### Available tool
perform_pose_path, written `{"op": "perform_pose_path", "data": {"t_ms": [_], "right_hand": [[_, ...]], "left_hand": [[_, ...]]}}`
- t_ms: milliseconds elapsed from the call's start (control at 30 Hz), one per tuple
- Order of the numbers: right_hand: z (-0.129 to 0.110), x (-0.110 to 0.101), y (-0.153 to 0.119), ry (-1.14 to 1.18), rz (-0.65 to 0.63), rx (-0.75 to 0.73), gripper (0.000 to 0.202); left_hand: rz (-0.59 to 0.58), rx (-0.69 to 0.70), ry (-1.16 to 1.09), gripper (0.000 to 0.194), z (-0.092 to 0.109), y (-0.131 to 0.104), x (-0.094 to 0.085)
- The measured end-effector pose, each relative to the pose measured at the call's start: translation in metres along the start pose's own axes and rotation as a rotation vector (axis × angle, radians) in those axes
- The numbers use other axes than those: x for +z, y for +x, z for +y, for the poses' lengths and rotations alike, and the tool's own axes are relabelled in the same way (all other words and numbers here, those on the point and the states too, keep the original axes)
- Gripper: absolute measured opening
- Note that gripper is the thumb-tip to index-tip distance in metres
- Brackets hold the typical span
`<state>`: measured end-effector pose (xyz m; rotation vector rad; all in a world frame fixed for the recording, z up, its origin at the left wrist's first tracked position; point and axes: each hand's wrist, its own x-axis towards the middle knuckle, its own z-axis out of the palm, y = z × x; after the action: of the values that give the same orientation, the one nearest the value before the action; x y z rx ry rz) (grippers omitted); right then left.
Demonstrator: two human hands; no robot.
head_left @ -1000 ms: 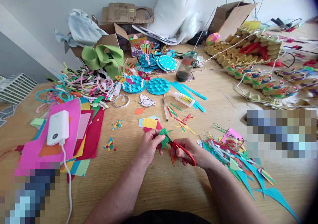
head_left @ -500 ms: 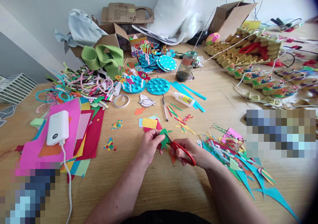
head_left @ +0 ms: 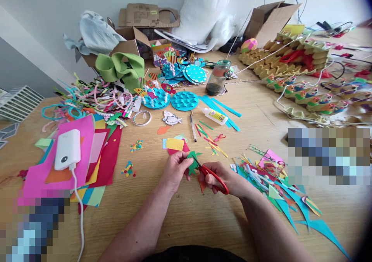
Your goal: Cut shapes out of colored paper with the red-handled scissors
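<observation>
Between thumb and fingers, my left hand (head_left: 176,171) pinches a small piece of green paper (head_left: 192,164) with a jagged outline. My right hand (head_left: 221,176) grips red-handled scissors (head_left: 216,180), whose blades meet the right side of the green paper. Below the blades lies an orange scrap (head_left: 202,185), partly hidden by my fingers. Just beyond my left hand are a yellow paper piece (head_left: 175,144) and a red one (head_left: 181,149). Farther off lie an orange paper fish (head_left: 163,130), a drawn white fish (head_left: 172,118), a pen (head_left: 193,128) and thin coloured strips (head_left: 210,138).
A glue bottle (head_left: 215,116) and blue textured discs (head_left: 185,100) lie beyond. Paper scraps (head_left: 279,184) are heaped at right. Coloured sheets (head_left: 106,157) carry a white power bank (head_left: 68,149) at left. A glass jar (head_left: 218,78) and egg cartons (head_left: 290,56) stand behind.
</observation>
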<state>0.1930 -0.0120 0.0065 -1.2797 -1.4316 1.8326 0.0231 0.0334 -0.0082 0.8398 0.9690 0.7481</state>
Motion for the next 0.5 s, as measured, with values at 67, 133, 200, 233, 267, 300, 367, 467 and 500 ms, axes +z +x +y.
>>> {"op": "perform_pose_path", "data": {"t_ms": [67,133,200,233,267,300,367,467,500], "right_hand": [[0.0008,-0.0001,0.0002,-0.002,0.006,0.002,0.064],[0.0018,-0.0002,0.0006,-0.001,0.010,0.001,0.063],[0.0020,0.0000,0.0010,0.001,0.010,0.003,0.061],[0.0018,0.0003,0.0011,0.002,0.013,0.004,0.061],[0.0014,0.0005,0.0011,0.003,0.016,0.004,0.061],[0.0010,0.0008,0.0011,0.006,0.020,0.003,0.061],[0.0003,0.0011,0.0010,0.010,0.024,0.001,0.061],[0.0000,0.0009,0.0007,0.011,0.018,0.001,0.061],[0.0000,0.0007,0.0006,0.008,0.015,0.003,0.061]], "left_hand": [[-0.001,-0.005,-0.001,0.022,0.0001,0.0001,-0.0001],[0.000,-0.012,-0.004,0.022,0.0007,-0.0001,0.0001],[0.004,-0.019,-0.008,0.021,0.0016,-0.0005,0.0007],[0.008,-0.022,-0.011,0.021,0.0022,-0.0007,0.0010],[0.013,-0.023,-0.017,0.021,0.0026,-0.0009,0.0015],[0.019,-0.022,-0.023,0.021,0.0030,-0.0010,0.0018],[0.030,-0.021,-0.034,0.022,0.0033,-0.0011,0.0024],[0.029,-0.021,-0.033,0.023,0.0026,-0.0008,0.0022],[0.025,-0.020,-0.026,0.023,0.0022,-0.0006,0.0019]]}}
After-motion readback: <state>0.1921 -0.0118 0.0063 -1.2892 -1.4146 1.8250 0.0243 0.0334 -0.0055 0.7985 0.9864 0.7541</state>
